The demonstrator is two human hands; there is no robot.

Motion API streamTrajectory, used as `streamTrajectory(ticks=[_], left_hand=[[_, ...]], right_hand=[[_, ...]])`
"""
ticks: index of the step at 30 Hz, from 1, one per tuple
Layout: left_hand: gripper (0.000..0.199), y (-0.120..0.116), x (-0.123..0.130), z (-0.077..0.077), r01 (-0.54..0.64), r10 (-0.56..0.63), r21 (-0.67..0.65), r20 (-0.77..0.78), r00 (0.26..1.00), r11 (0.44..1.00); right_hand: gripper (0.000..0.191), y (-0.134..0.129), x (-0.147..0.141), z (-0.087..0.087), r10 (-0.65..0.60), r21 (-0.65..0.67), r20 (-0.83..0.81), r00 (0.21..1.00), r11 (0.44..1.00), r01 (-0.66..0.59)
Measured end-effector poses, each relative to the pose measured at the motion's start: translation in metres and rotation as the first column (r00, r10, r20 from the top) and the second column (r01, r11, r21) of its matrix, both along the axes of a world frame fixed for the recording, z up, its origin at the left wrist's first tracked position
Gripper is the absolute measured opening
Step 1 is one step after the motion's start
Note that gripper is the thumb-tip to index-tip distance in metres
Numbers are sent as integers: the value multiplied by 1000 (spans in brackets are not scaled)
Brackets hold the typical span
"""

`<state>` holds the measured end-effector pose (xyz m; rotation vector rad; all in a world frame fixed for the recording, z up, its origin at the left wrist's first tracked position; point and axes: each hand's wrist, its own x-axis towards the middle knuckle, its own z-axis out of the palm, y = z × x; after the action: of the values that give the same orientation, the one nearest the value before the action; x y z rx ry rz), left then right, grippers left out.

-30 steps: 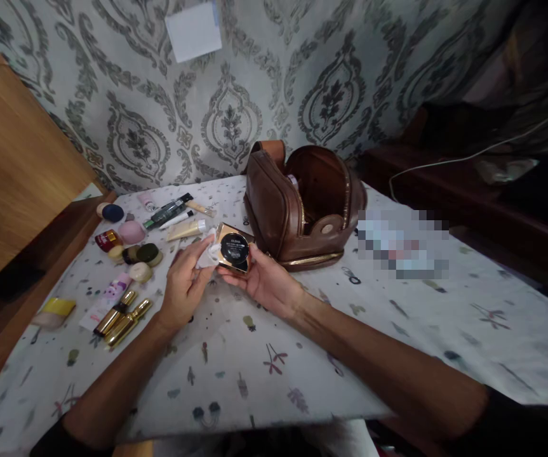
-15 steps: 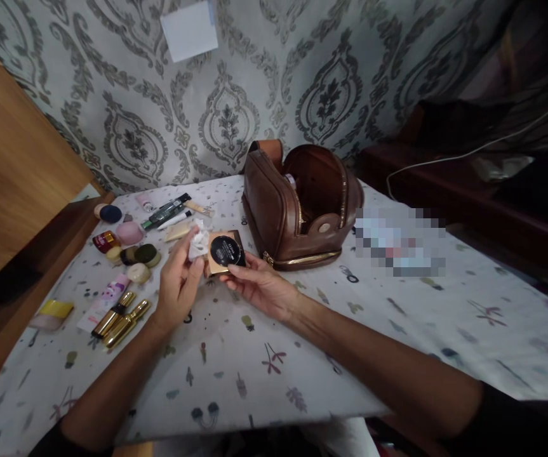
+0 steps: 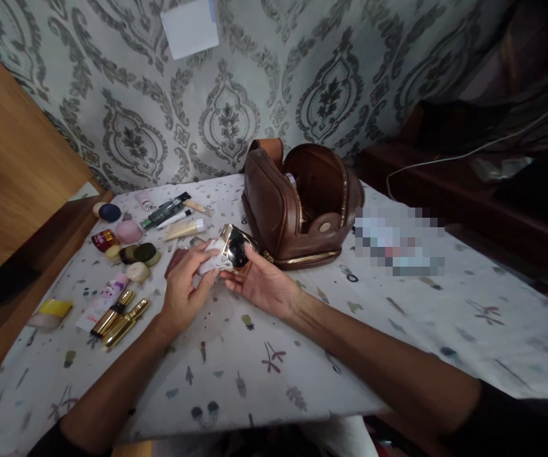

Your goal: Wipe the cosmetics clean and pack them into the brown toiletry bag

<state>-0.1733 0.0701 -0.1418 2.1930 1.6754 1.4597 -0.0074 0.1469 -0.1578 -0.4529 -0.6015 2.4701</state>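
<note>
My right hand grips a gold, square powder compact with a round black label, thumb on its right edge and fingers beneath. Pinched in my left hand is a crumpled white tissue, pressed against the compact's left side. Both hands are in front of the brown leather bag, which stands with its top unzipped. Just behind my left hand a reddish-brown item shows in part; its kind is hidden. A cream tube lies beyond it.
Left of my hands lie two gold tubes, a cream jar, a pink sponge, a dark red bottle and a yellow-banded item. A blurred patch covers something right of the bag. Patterned wallpaper rises behind the table.
The tissue has moved right onto the compact, with my left hand following. The compact has tilted. The cream tube and the reddish-brown item are now more visible.
</note>
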Motion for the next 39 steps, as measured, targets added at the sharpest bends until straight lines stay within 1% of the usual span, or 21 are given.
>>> streamTrajectory(ticks=[3, 5, 8, 10, 12, 13, 15, 17, 18, 20, 22, 23, 24, 26, 27, 30, 32, 33, 36, 39], left_hand=[[21, -1, 2, 0, 36, -31, 67, -72, 997, 997], [24, -3, 4, 2, 61, -49, 108, -116, 992, 992], [34, -5, 8, 5, 106, -73, 179, -184, 980, 978], [42, -5, 11, 5, 143, -83, 233, -252, 964, 962], [50, -4, 13, 3, 162, -59, 278, -343, 938, 947], [52, -4, 14, 1, 154, -28, 297, -389, 921, 942], [53, -3, 16, -2, 124, 48, 326, -473, 879, 937], [52, -3, 16, -5, 117, 81, 319, -546, 834, 941], [51, -3, 16, -6, 144, 57, 293, -581, 812, 945], [47, -4, 17, -5, 253, -63, 218, -628, 776, 943], [42, -5, 18, -3, 364, -188, 163, -629, 755, 917], [40, -5, 18, -2, 395, -222, 155, -620, 752, 905], [38, -5, 18, -1, 400, -232, 156, -608, 760, 903], [35, -5, 16, 2, 362, -216, 151, -577, 788, 920], [32, -5, 15, 3, 333, -205, 143, -549, 811, 932], [22, -5, 11, 5, 206, -153, 103, -379, 912, 973], [14, -6, 11, 6, 92, -77, 53, -229, 970, 994], [12, -6, 11, 7, 37, -35, 12, -155, 987, 999], [15, -7, 11, 8, -74, 78, -83, 45, 996, 994], [23, -3, 5, 10, -143, 155, -79, 183, 971, 987]], right_hand=[[39, -2, 1, 2, 12, -1, -23, 1000, 1000, -12], [41, -4, 2, 5, 29, 0, -62, 998, 1000, -30], [40, -9, 1, 9, 48, -10, -124, 991, 999, -50], [35, -12, 0, 11, 46, -35, -143, 989, 998, -52], [29, -14, -2, 12, 50, -87, -146, 988, 994, -63], [29, -14, -2, 12, 65, -116, -147, 987, 990, -82], [30, -14, -2, 10, 109, -164, -154, 982, 977, -134], [30, -12, -2, 8, 120, -172, -159, 980, 974, -147], [30, -10, -1, 7, 111, -166, -156, 981, 977, -137], [30, -7, 0, 4, 79, -145, -146, 986, 984, -100], [34, -4, 1, 3, 86, -113, -127, 988, 988, -101], [37, -3, 2, 3, 107, -91, -114, 988, 989, -117], [40, -3, 2, 3, 125, -63, -100, 987, 989, -132], [45, -4, 2, 5, 137, 1, -74, 988, 990, -138], [45, -4, 2, 7, 124, 27, -66, 990, 992, -122], [39, -7, 1, 10, 64, 76, -61, 996, 995, -59], [34, -7, 1, 12, 55, 74, -63, 996, 996, -51], [32, -7, 2, 13, 55, 62, -62, 997, 997, -51], [24, -6, 4, 13, 54, 20, -54, 997, 998, -53], [21, -7, 5, 11, 82, 37, -36, 996, 996, -81]])
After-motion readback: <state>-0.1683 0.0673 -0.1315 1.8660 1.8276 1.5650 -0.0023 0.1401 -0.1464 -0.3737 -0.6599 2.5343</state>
